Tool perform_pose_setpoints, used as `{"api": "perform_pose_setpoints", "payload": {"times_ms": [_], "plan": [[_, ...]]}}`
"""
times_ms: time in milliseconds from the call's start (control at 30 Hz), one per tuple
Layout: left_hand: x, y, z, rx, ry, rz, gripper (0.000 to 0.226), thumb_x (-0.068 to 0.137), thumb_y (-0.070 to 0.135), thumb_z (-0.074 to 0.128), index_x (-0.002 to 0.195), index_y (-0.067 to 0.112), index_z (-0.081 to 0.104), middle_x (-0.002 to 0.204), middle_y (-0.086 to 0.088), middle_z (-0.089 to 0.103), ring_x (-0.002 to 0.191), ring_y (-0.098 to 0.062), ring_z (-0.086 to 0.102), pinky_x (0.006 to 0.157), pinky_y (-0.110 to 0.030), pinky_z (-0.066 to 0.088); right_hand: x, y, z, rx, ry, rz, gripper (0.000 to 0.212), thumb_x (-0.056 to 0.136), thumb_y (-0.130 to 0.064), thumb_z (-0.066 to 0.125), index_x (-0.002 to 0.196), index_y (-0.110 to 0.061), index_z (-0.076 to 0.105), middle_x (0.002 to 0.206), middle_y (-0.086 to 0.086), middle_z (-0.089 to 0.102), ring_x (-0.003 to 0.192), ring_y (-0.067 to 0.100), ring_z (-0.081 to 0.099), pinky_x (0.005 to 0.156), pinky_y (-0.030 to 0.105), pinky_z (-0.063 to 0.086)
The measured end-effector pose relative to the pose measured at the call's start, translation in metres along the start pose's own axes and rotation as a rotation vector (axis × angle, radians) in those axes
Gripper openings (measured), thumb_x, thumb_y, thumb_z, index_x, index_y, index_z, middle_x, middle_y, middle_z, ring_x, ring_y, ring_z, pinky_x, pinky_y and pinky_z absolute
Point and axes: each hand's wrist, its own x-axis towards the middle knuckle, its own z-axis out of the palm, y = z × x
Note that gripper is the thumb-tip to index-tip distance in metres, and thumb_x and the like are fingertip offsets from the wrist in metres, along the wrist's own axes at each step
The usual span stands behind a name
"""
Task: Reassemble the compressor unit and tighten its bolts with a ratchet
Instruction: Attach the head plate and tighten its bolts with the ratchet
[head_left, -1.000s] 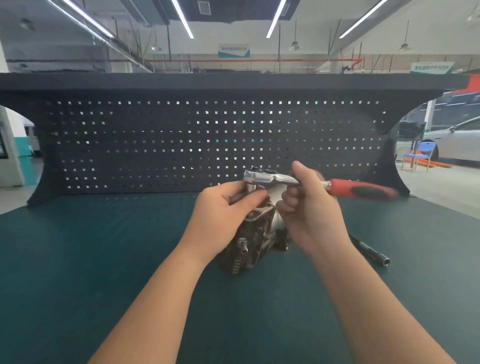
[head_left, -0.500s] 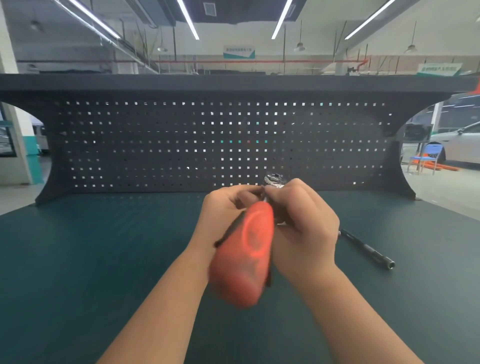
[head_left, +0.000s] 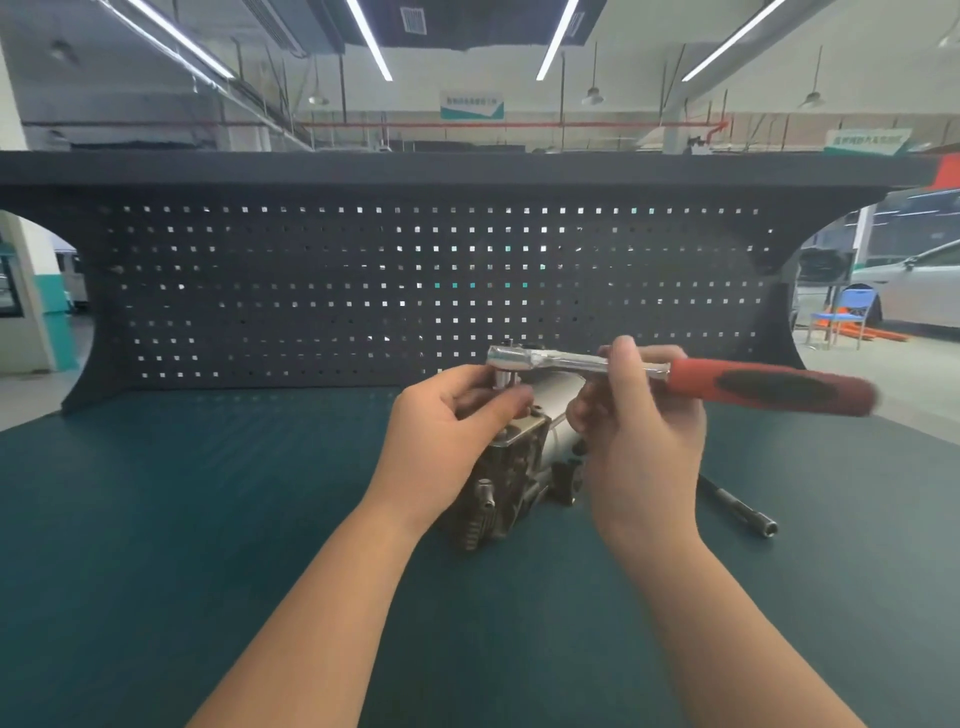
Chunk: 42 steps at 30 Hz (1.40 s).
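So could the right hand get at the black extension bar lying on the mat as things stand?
Probably yes, once it lets go: the right hand grips the ratchet, but the extension bar lies just beside its wrist on bare mat, nothing between.

Both hands raised together, left hand (head_left: 447, 426) and right hand (head_left: 641, 431) curled, gripping.

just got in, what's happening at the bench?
A person is working a ratchet on top of the compressor unit, which sits on the green bench mat. The right hand grips the ratchet's metal shank, red handle pointing off to the right. The left hand holds the socket under the ratchet head, on top of the unit. A dark extension bar lies on the mat to the right, untouched.
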Motion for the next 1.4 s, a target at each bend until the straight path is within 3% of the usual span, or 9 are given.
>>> {"api": "perform_pose_setpoints", "payload": {"times_ms": [200, 367, 500, 600, 700, 933, 1133, 1267, 1400], "plan": [[-0.001, 0.0, -0.002, 0.012, -0.04, -0.047, 0.055, 0.087, -0.003, 0.057, 0.061, 0.042, 0.073, 0.057, 0.02, 0.066, 0.054, 0.007, 0.06, 0.052, -0.008, 0.045, -0.024, 0.007, 0.009, -0.658, -0.465, -0.96, 0.02, 0.084, -0.012, 0.074, 0.091, -0.014, 0.056, 0.073, 0.004, 0.056, 0.066, 0.016, 0.048, 0.061, 0.022, 0.04], [0.002, 0.0, -0.004, -0.006, -0.056, 0.002, 0.018, 0.091, 0.007, 0.066, 0.088, 0.022, 0.075, 0.081, 0.01, 0.076, 0.078, -0.001, 0.071, 0.068, -0.01, 0.05, -0.018, 0.001, 0.006, -0.363, -0.059, -0.25, 0.004, 0.083, -0.041, 0.067, 0.079, -0.042, 0.064, 0.067, -0.013, 0.064, 0.059, 0.0, 0.059, 0.058, 0.014, 0.046], [0.003, -0.002, -0.001, 0.063, -0.082, -0.004, 0.015, 0.093, 0.013, 0.064, 0.094, 0.025, 0.075, 0.086, 0.006, 0.077, 0.085, -0.007, 0.073, 0.075, -0.014, 0.053, 0.014, 0.0, -0.005, 0.32, 0.099, 0.573, 0.023, 0.095, -0.026, 0.058, 0.075, -0.016, 0.061, 0.059, -0.001, 0.052, 0.047, 0.01, 0.045, 0.044, 0.018, 0.04], [0.005, -0.002, -0.001, 0.177, -0.081, 0.029, 0.017, 0.095, 0.018, 0.062, 0.094, 0.032, 0.072, 0.084, 0.01, 0.077, 0.084, -0.005, 0.072, 0.089, -0.021, 0.051, 0.019, 0.009, -0.01, 0.488, 0.091, 0.737, 0.022, 0.093, -0.025, 0.059, 0.077, -0.011, 0.064, 0.061, 0.0, 0.05, 0.047, 0.009, 0.042, 0.043, 0.016, 0.039], [0.012, -0.003, -0.006, 0.276, -0.098, 0.027, 0.015, 0.096, 0.03, 0.059, 0.092, 0.032, 0.073, 0.085, 0.015, 0.076, 0.086, -0.003, 0.071, 0.109, -0.03, 0.036, 0.021, 0.01, -0.009, 0.369, 0.012, 0.573, 0.016, 0.081, -0.029, 0.066, 0.084, -0.013, 0.064, 0.062, 0.0, 0.054, 0.049, 0.009, 0.047, 0.046, 0.017, 0.041], [0.015, -0.004, -0.009, 0.22, -0.134, -0.011, 0.018, 0.098, 0.028, 0.056, 0.097, 0.024, 0.073, 0.088, 0.01, 0.077, 0.086, -0.006, 0.073, 0.085, -0.027, 0.055, 0.007, 0.006, -0.002, 0.235, 0.077, 0.301, 0.011, 0.093, -0.019, 0.062, 0.084, -0.012, 0.062, 0.06, 0.001, 0.059, 0.054, 0.01, 0.055, 0.049, 0.019, 0.044], [0.013, -0.001, -0.012, 0.081, -0.212, -0.03, 0.022, 0.089, 0.041, 0.062, 0.102, 0.026, 0.071, 0.091, 0.007, 0.077, 0.088, -0.004, 0.072, 0.075, -0.013, 0.052, -0.02, 0.003, 0.003, -0.527, 0.02, -0.343, 0.019, 0.087, -0.038, 0.062, 0.071, -0.046, 0.054, 0.065, -0.021, 0.06, 0.059, -0.006, 0.058, 0.061, 0.007, 0.043], [0.012, -0.003, -0.012, 0.053, -0.199, -0.019, 0.005, 0.084, 0.028, 0.074, 0.081, 0.032, 0.073, 0.078, 0.015, 0.074, 0.074, 0.004, 0.068, 0.065, -0.01, 0.048, 0.007, -0.009, 0.017, -0.913, -0.2, 0.118, 0.008, 0.095, -0.012, 0.062, 0.095, -0.009, 0.069, 0.067, 0.004, 0.06, 0.041, -0.018, 0.045, 0.052, 0.003, 0.038], [0.01, -0.004, -0.014, 0.003, -0.195, 0.006, 0.028, 0.088, -0.004, 0.062, 0.084, 0.023, 0.071, 0.076, 0.015, 0.074, 0.074, 0.004, 0.067, 0.066, -0.01, 0.049, -0.031, -0.007, 0.011, -0.75, -0.215, -0.637, 0.013, 0.09, -0.024, 0.069, 0.087, -0.011, 0.07, 0.072, 0.002, 0.064, 0.063, 0.006, 0.057, 0.061, 0.011, 0.043]]}}
